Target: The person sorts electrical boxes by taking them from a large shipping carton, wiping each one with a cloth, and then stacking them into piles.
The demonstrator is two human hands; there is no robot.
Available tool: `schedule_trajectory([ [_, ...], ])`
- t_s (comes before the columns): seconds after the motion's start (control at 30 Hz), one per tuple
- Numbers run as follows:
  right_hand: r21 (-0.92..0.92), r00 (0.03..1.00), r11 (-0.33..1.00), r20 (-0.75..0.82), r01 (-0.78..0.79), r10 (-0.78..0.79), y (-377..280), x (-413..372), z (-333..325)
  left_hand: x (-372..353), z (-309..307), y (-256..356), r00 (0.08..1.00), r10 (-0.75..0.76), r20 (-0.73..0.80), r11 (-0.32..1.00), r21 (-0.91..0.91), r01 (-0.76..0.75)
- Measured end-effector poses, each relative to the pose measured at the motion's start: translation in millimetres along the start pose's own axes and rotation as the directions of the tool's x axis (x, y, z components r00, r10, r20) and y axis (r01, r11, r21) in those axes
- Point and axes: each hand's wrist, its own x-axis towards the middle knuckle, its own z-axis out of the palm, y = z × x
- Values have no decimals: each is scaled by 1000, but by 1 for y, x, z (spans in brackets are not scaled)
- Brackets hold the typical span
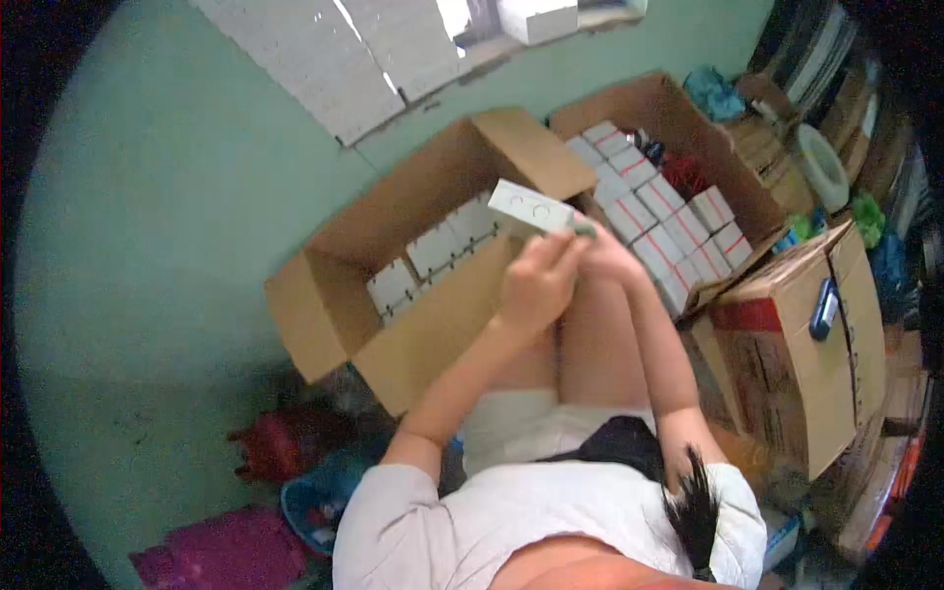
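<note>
A small white box [529, 206] with two curved marks on its face is held up in front of my knees. My right hand [610, 258] is closed on its right end. Close against that end, my left hand [536, 285] has its fingers pinched together, blurred by motion. A small grey-green thing [583, 230] shows at the fingertips, and I cannot make out its kind or which hand has it. Just beyond, an open cardboard box [423, 369] holds several white boxes [433, 251] with dark marks along their edges.
A second open carton [629, 98] at the back right holds white boxes [669, 221] with red lines. A closed carton [816, 393] with a blue object [824, 310] on it stands to my right. Red [290, 442] and magenta [231, 551] items and a blue basket [305, 511] lie left.
</note>
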Motion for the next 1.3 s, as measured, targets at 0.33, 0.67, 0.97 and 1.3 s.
schedule_trajectory([
  [0.33, 200, 833, 978, -530, -61, 161, -47, 87, -59, -68, -20, -110, 804, -585, -103, 810, -40, 585],
  [0.67, 654, 822, 752, -471, 81, 321, -90, 301, -174, -94, -15, -136, 703, -695, -148, 718, -101, 689],
  [0.97, 721, 696, 689, -456, -77, 555, -81, 391, -202, -81, -23, -135, 711, -694, -113, 720, -68, 691],
  [1.3, 844, 648, 428, -131, -324, 750, -48, 447, -271, -86, -17, -141, 710, -699, -87, 715, -108, 691],
])
